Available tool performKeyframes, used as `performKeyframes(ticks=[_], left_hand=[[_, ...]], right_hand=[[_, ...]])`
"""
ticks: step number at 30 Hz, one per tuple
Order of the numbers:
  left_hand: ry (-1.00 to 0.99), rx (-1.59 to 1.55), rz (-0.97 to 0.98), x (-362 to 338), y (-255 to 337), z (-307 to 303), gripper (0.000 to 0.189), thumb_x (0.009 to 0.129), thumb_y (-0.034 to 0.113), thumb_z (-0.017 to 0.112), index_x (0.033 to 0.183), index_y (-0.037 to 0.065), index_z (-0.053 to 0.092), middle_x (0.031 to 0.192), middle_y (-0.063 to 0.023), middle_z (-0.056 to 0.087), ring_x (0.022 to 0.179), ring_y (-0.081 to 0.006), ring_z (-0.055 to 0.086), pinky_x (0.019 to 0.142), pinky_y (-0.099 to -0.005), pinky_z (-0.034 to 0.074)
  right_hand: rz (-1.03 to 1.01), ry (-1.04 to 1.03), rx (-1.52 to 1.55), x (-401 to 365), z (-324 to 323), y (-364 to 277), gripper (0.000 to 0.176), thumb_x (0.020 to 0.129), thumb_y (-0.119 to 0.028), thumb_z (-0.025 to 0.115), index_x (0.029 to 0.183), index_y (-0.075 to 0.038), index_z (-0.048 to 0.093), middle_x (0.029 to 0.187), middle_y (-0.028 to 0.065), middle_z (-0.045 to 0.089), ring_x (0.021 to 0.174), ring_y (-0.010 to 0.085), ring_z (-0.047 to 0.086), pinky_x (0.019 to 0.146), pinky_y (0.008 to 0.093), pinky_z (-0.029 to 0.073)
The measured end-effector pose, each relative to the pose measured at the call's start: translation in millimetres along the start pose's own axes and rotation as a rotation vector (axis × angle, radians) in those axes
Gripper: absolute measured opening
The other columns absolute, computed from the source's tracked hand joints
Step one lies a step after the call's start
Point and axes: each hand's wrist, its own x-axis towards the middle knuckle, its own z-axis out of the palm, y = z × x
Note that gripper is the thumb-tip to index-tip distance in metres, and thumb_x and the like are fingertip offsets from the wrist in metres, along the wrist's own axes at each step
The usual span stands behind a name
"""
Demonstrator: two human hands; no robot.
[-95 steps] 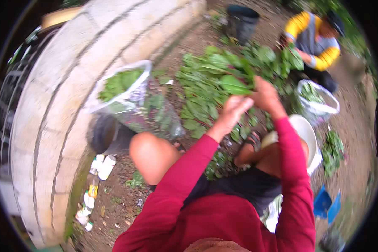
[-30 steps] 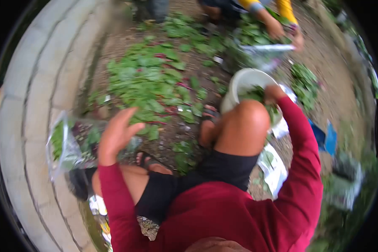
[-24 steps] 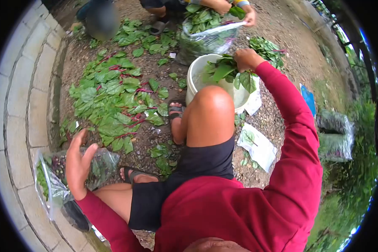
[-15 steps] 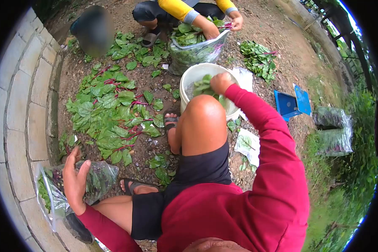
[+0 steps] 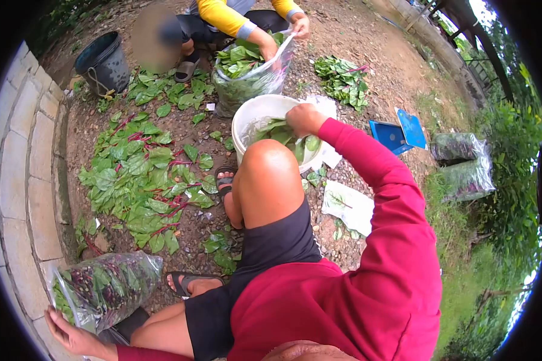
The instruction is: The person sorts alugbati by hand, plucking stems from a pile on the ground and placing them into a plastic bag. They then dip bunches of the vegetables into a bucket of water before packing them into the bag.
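My right hand (image 5: 306, 119) is closed around a bunch of leafy greens (image 5: 275, 129), whose leaves hang inside a white bucket (image 5: 239, 132) with what looks like water in it. At the lower left, my left hand (image 5: 72, 336) has its fingers stretched out beside the mouth of a clear plastic bag (image 5: 111, 283). The bag lies on its side, full of dark and green leaves. A wide spread of red-stemmed greens (image 5: 132, 180) covers the ground left of the bucket.
Across from me a person in yellow sleeves (image 5: 226, 18) handles leaves in another clear bag (image 5: 241, 90). A dark bucket (image 5: 105, 66) stands at the back left, near a block wall (image 5: 24, 174). Rightward are a greens pile (image 5: 343, 84), a blue box (image 5: 397, 135) and filled bags (image 5: 467, 171).
My left hand has dropped down and left to the bag's mouth. My right hand still holds greens at the bucket, where more leaves now show. The view has shifted slightly.
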Motion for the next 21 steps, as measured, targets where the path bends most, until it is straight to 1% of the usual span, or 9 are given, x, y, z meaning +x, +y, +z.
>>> performKeyframes(ticks=[3,4,5,8,9,13,16,18,21], left_hand=[[0.201,0.133,-0.008,7.1,-10.2,-22.3,0.035,0.099,0.022,0.064,0.124,-0.003,0.067,0.123,-0.0146,0.069,0.108,-0.0203,0.067,0.098,-0.0305,0.05],[0.257,0.19,-0.01,8.2,-14.3,-30.0,0.034,0.099,0.023,0.065,0.122,-0.002,0.068,0.123,-0.0138,0.069,0.108,-0.0202,0.067,0.097,-0.0303,0.05],[0.277,0.215,-0.016,11.6,-26.7,-38.9,0.035,0.098,0.025,0.067,0.12,-0.002,0.07,0.123,-0.0115,0.07,0.108,-0.0195,0.067,0.097,-0.0307,0.049],[0.292,0.163,-0.048,12.2,-42.7,-47.6,0.035,0.098,0.025,0.066,0.12,-0.002,0.07,0.123,-0.0121,0.07,0.11,-0.0202,0.066,0.098,-0.0316,0.049],[0.281,0.189,-0.04,11.0,-41.9,-47.8,0.032,0.097,0.018,0.068,0.12,-0.005,0.068,0.12,-0.0147,0.07,0.106,-0.0197,0.067,0.096,-0.0311,0.051],[0.181,0.148,-0.068,8.7,-60.9,-52.2,0.036,0.098,0.018,0.067,0.125,-0.005,0.065,0.124,-0.015,0.068,0.111,-0.0197,0.064,0.099,-0.0318,0.049],[0.033,0.171,-0.088,7.3,-80.0,-53.7,0.038,0.099,0.021,0.066,0.128,-0.004,0.063,0.126,-0.015,0.066,0.114,-0.0201,0.062,0.1,-0.0325,0.048],[-0.108,0.206,-0.094,5.5,-83.8,-49.4,0.041,0.099,0.023,0.065,0.129,-0.004,0.062,0.128,-0.0153,0.064,0.116,-0.0209,0.06,0.101,-0.0334,0.047],[-0.306,0.323,-0.042,-4.0,-56.3,-36.6,0.044,0.098,0.027,0.066,0.129,-0.004,0.061,0.131,-0.017,0.062,0.117,-0.024,0.058,0.101,-0.035,0.046]], right_hand=[[0.034,-0.03,0.021,-11.4,-36.5,14.1,0.022,0.069,-0.018,0.073,0.085,-0.004,0.075,0.086,0.0163,0.073,0.084,0.0322,0.073,0.075,0.0424,0.058],[0.05,-0.065,0.019,-6.7,-39.0,22.8,0.027,0.069,-0.02,0.076,0.092,-0.005,0.076,0.093,0.0154,0.074,0.09,0.03,0.073,0.078,0.0418,0.058],[0.068,-0.082,0.031,-14.8,-66.8,20.0,0.027,0.07,-0.018,0.074,0.093,-0.004,0.075,0.094,0.0161,0.074,0.092,0.0312,0.073,0.08,0.0421,0.058],[0.061,0.021,-0.007,-21.6,-105.9,25.1,0.022,0.07,-0.013,0.069,0.089,-0.004,0.074,0.09,0.0174,0.073,0.09,0.033,0.072,0.079,0.0431,0.058],[0.042,0.049,-0.015,-20.8,-116.7,29.6,0.021,0.069,-0.013,0.069,0.088,-0.004,0.073,0.088,0.0177,0.073,0.088,0.0337,0.072,0.077,0.0435,0.058],[0.032,0.172,-0.101,-8.7,-178.6,28.8,0.02,0.065,-0.011,0.07,0.083,-0.003,0.071,0.081,0.0173,0.071,0.082,0.0343,0.071,0.072,0.0438,0.058],[-0.088,0.44,-0.084,18.6,-212.9,23.0,0.024,0.063,-0.011,0.071,0.085,-0.002,0.07,0.08,0.0174,0.07,0.082,0.0343,0.071,0.071,0.0445,0.057],[-0.104,0.431,-0.004,44.0,-237.3,-2.9,0.025,0.066,-0.013,0.071,0.087,-0.001,0.069,0.083,0.0184,0.07,0.085,0.035,0.071,0.074,0.0452,0.056],[-0.134,0.474,0.083,83.7,-258.2,-49.1,0.029,0.07,-0.016,0.07,0.095,-0.002,0.068,0.086,0.0191,0.071,0.088,0.0355,0.071,0.076,0.046,0.056]])
